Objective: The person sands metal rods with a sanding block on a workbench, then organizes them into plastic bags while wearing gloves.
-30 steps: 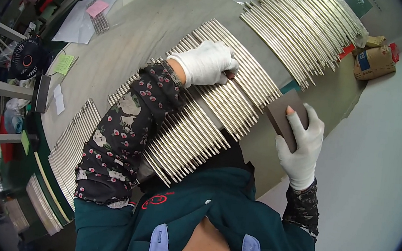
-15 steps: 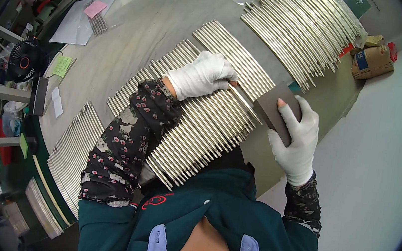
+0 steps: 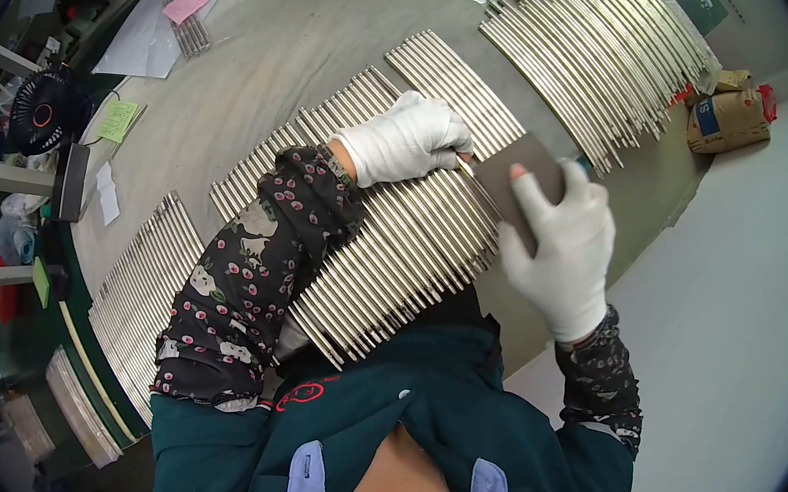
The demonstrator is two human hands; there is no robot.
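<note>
Head view, and what I see first is the broad, pale, curved table, spreading away from the seated worker in dark green. Across its near side fans the main batch of metal rods, laid side by side and slanting toward the worker's right. Another thick batch of rods lies beyond it at the far right, a third batch of rods sits to the left, and a smaller strip of rods lies just past the main one. The gloved right hand has thumb and fingers closed around a brown-grey block, which hangs over the rods' right ends (whether it touches them, I can't tell). The gloved left hand rests on the main batch with fingers curled in; whether they pinch a rod is hidden from me. Smallest, a pink slip lies on the table's far left, over a little bundle of rods.
</note>
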